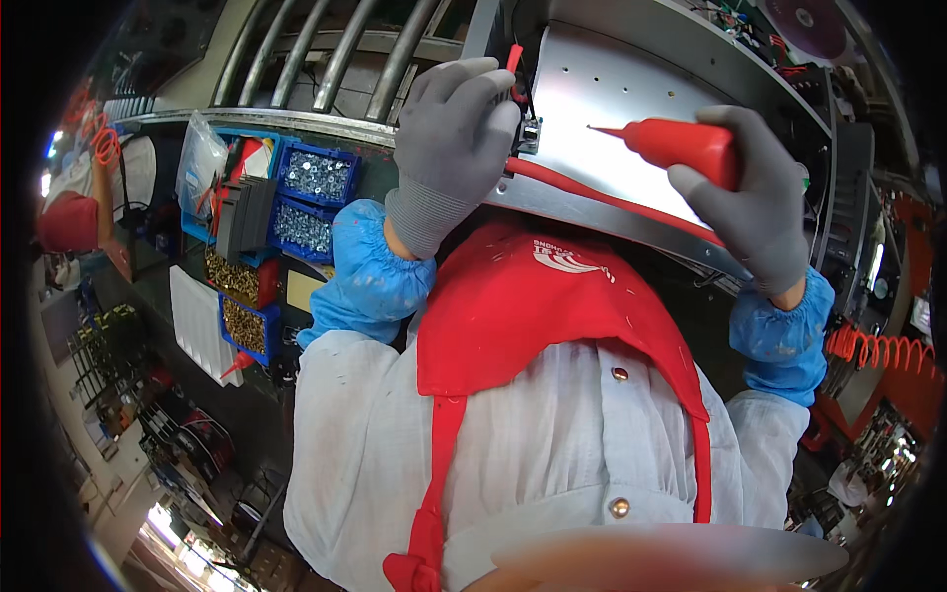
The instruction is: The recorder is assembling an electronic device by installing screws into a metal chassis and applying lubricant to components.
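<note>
While my right hand (758,187) curls its grip around a red squeeze bottle (686,148), the bottle's thin nozzle points left above the silvery floor of an open metal housing (582,94). My left hand (452,138) lies at the housing's left edge, beside a small connector (531,134); from my remote view I cannot tell whether its grip is pinching anything. Farther left, blue bins (312,204) of small silver-coloured parts (316,176) stand on the bench (375,163).
</note>
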A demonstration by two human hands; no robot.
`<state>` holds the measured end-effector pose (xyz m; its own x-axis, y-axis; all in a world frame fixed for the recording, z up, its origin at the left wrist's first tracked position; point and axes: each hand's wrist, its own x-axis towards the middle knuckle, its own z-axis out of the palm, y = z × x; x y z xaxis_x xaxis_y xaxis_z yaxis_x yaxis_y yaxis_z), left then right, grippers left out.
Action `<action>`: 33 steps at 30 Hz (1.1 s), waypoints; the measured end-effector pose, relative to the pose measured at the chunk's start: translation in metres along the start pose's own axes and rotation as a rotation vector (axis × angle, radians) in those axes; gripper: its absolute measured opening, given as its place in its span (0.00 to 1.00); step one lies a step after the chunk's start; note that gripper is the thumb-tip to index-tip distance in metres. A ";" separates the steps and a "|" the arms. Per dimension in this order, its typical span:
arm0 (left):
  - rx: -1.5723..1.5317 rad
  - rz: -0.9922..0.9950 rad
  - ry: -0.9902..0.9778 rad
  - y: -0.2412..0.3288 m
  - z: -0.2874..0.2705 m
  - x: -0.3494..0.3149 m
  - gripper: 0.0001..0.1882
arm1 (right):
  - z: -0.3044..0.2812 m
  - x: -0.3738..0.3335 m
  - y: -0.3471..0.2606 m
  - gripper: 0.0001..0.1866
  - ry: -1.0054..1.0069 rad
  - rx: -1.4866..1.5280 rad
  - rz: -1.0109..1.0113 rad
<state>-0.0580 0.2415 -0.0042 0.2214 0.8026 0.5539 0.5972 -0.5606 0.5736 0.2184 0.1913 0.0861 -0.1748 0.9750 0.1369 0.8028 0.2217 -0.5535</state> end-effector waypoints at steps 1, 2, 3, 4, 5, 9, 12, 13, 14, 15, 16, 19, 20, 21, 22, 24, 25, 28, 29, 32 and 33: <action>0.012 0.013 0.009 -0.001 0.002 0.000 0.12 | 0.009 0.001 0.006 0.25 0.010 -0.027 -0.081; 0.005 -0.004 0.034 -0.001 0.004 0.000 0.11 | 0.015 0.003 0.006 0.24 -0.010 -0.027 -0.106; 0.010 -0.009 0.036 -0.001 0.005 0.000 0.11 | 0.021 0.006 0.005 0.24 -0.029 -0.028 -0.132; 0.041 0.012 0.041 -0.002 0.005 0.000 0.11 | 0.027 0.009 0.006 0.24 -0.033 -0.024 -0.136; 0.072 0.034 0.046 -0.003 0.005 -0.001 0.11 | 0.033 0.013 0.007 0.24 -0.056 -0.023 -0.164; 0.110 0.042 0.037 -0.003 0.002 0.000 0.10 | 0.048 0.019 0.007 0.23 -0.112 -0.089 -0.205; 0.140 0.083 0.040 -0.005 0.003 0.000 0.10 | 0.054 0.021 0.009 0.22 -0.149 -0.140 -0.225; 0.113 0.065 0.062 -0.004 0.004 -0.001 0.10 | 0.055 0.021 0.009 0.22 -0.153 -0.141 -0.230; 0.087 0.049 0.084 -0.004 0.005 -0.002 0.10 | 0.056 0.022 0.008 0.22 -0.161 -0.139 -0.231; 0.086 0.047 0.089 -0.005 0.006 -0.002 0.10 | 0.057 0.022 0.008 0.21 -0.166 -0.139 -0.230; 0.068 0.043 0.093 -0.006 0.006 -0.002 0.09 | 0.058 0.022 0.007 0.21 -0.167 -0.143 -0.233; 0.030 0.020 0.093 -0.006 0.007 -0.003 0.09 | 0.061 0.023 0.007 0.21 -0.147 -0.137 -0.245; 0.010 0.001 0.087 -0.006 0.007 -0.003 0.09 | 0.062 0.023 0.007 0.21 -0.150 -0.138 -0.243; 0.009 0.001 0.090 -0.006 0.006 -0.004 0.09 | 0.063 0.023 0.006 0.20 -0.152 -0.141 -0.242; 0.048 0.021 0.071 -0.005 0.004 -0.004 0.09 | 0.064 0.023 0.005 0.20 -0.152 -0.144 -0.243; 0.086 0.040 0.053 -0.006 0.003 -0.004 0.10 | 0.065 0.024 0.005 0.20 -0.149 -0.144 -0.261; 0.093 0.050 0.060 -0.006 0.003 -0.004 0.10 | 0.066 0.024 0.005 0.20 -0.149 -0.145 -0.262; 0.089 0.056 0.068 -0.006 0.003 -0.004 0.09 | 0.068 0.024 0.004 0.20 -0.132 -0.165 -0.284; 0.077 0.052 0.066 -0.006 0.004 -0.004 0.09 | 0.068 0.024 0.003 0.19 -0.123 -0.175 -0.293; 0.077 0.086 0.089 -0.009 0.004 -0.003 0.09 | 0.067 0.023 0.001 0.19 -0.095 -0.186 -0.320; 0.077 0.085 0.089 -0.008 0.004 -0.003 0.09 | 0.066 0.022 0.000 0.19 -0.077 -0.189 -0.338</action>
<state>-0.0604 0.2445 -0.0136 0.2068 0.7294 0.6521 0.6374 -0.6061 0.4759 0.1768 0.2136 0.0346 -0.4836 0.8474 0.2193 0.7822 0.5308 -0.3261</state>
